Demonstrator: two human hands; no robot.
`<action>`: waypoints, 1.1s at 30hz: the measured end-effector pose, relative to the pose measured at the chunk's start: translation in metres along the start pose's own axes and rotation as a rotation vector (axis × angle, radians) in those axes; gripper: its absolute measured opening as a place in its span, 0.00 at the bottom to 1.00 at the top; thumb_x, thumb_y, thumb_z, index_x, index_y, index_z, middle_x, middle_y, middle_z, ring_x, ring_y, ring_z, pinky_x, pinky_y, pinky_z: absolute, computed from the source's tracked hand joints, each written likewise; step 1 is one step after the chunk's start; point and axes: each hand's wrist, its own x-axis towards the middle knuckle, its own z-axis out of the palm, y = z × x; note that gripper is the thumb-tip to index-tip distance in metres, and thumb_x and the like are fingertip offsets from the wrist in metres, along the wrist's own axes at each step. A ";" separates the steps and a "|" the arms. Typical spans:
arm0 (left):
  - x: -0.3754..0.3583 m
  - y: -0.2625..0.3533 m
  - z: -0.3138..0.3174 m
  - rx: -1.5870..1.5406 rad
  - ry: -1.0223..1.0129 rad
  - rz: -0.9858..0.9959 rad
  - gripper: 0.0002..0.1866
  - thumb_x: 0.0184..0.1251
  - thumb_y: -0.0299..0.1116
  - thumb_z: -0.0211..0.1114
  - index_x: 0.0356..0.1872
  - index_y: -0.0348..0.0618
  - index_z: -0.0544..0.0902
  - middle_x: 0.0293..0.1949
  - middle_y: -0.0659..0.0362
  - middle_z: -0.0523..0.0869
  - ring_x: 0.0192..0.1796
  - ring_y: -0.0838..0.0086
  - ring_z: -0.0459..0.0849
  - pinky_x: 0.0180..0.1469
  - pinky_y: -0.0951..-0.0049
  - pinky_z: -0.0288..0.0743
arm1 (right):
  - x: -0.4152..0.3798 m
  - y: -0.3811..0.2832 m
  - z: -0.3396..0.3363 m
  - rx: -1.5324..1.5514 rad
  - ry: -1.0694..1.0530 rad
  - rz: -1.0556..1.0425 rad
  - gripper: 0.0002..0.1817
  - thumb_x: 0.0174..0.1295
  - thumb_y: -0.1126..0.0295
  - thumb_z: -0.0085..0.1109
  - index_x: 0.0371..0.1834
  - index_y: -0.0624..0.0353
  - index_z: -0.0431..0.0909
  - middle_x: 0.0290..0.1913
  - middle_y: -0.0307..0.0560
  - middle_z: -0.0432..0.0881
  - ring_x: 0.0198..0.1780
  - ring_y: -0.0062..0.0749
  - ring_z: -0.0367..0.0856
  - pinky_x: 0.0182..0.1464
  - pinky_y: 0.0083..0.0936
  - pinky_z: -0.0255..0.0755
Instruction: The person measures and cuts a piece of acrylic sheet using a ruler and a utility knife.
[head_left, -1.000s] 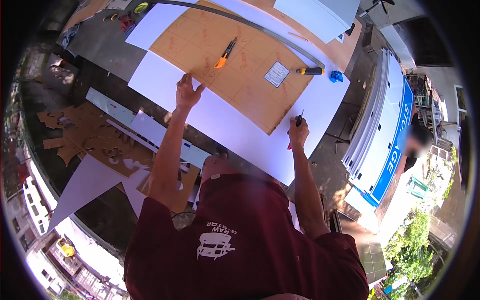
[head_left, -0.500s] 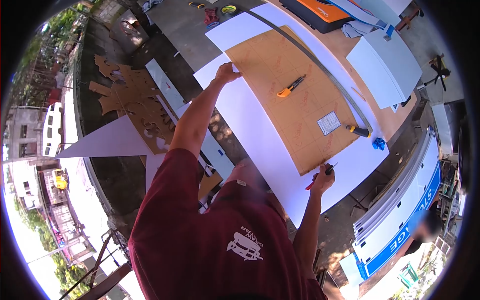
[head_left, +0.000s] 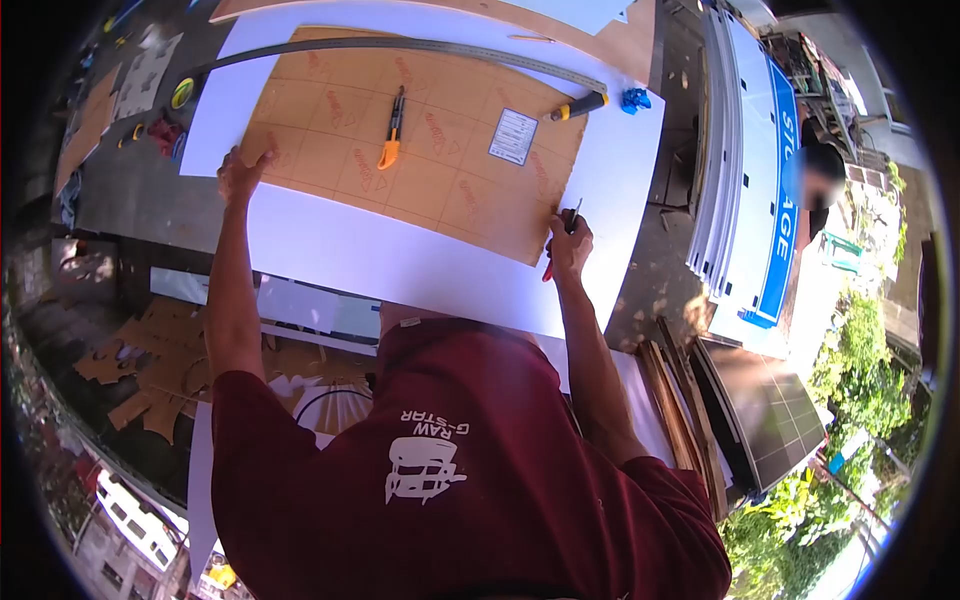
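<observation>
Brown sheet point(head_left: 340, 165) laid on white sheet point(head_left: 330, 228), no cuts seen; L hand point(head_left: 239, 180) open at edge, R hand point(head_left: 571, 249) gripping red/blk tool point(head_left: 548, 269) nr corner.

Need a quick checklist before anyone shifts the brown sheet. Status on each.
1. Brown sheet lies wholly over the white sheet: ok.
2. Brown sheet free of loose tools: not ok, orange cutter on it, yellow-and-black handle over its right edge.
3. Long metal strip off the sheet: not ok, lies across its far side.
4. Cutter blade retracted: cannot tell.
5. Left hand gripping the sheet: cannot tell, it's at the left end.
6. Right hand empty: not ok, holds a red-and-black tool.
</observation>
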 end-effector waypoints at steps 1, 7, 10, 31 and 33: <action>0.013 -0.009 0.007 0.048 -0.018 0.055 0.54 0.53 0.76 0.70 0.73 0.44 0.75 0.66 0.45 0.82 0.68 0.46 0.78 0.71 0.47 0.71 | 0.002 0.004 -0.001 -0.009 0.010 -0.004 0.17 0.66 0.68 0.66 0.52 0.68 0.83 0.29 0.46 0.84 0.19 0.26 0.77 0.20 0.28 0.71; 0.013 -0.022 0.006 0.058 0.039 0.192 0.41 0.60 0.70 0.70 0.66 0.51 0.81 0.60 0.47 0.85 0.67 0.53 0.79 0.68 0.49 0.72 | 0.016 0.037 -0.057 -0.544 0.385 -0.088 0.14 0.66 0.63 0.63 0.48 0.61 0.79 0.48 0.55 0.82 0.50 0.57 0.84 0.50 0.53 0.78; -0.001 -0.042 0.014 0.028 0.134 0.274 0.40 0.63 0.67 0.69 0.64 0.43 0.81 0.58 0.46 0.86 0.66 0.52 0.79 0.68 0.49 0.71 | 0.041 0.069 -0.108 -0.708 0.474 0.005 0.23 0.69 0.51 0.61 0.53 0.61 0.78 0.52 0.58 0.84 0.55 0.62 0.84 0.55 0.55 0.76; -0.021 -0.053 0.009 -0.323 0.282 0.054 0.25 0.58 0.44 0.79 0.50 0.35 0.84 0.42 0.47 0.89 0.47 0.52 0.87 0.53 0.53 0.81 | 0.072 0.072 -0.105 -0.776 0.229 -0.002 0.19 0.71 0.56 0.59 0.56 0.58 0.82 0.51 0.57 0.88 0.51 0.59 0.88 0.53 0.55 0.80; -0.020 -0.051 0.005 -0.320 0.252 0.064 0.23 0.58 0.44 0.80 0.47 0.38 0.87 0.40 0.49 0.89 0.49 0.54 0.86 0.54 0.53 0.81 | 0.072 0.073 -0.101 -0.845 0.181 0.004 0.19 0.71 0.58 0.60 0.56 0.61 0.81 0.60 0.53 0.82 0.59 0.57 0.82 0.58 0.53 0.78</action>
